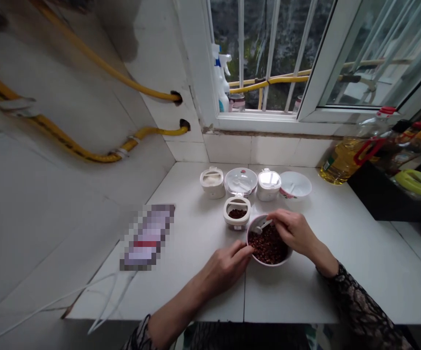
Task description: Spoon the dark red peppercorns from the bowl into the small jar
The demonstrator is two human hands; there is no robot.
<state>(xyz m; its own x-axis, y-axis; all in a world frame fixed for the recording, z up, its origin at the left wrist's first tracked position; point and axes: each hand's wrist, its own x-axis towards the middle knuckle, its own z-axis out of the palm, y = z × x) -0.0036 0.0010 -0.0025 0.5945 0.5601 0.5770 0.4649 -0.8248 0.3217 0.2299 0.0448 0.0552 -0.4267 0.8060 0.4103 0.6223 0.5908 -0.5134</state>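
A white bowl [251, 232] full of dark red peppercorns stands on the white counter [359, 272]. My left hand [227, 267] rests against the bowl's left rim, fingers curled, steadying it. My right hand [293, 230] reaches over the bowl and pinches a small white spoon [262, 225] whose tip lies at the bowl's left inner edge. Just behind the bowl sits a small open white jar [236, 213] holding a little of the same dark spice.
Behind stand two lidded white jars [212, 183] [268, 184], a clear-lidded dish [240, 181] and an empty white bowl [295, 185]. An oil bottle [352, 153] and a black rack of bottles [389, 194] are at right. A blurred packet [148, 236] and white cable [101, 296] lie left.
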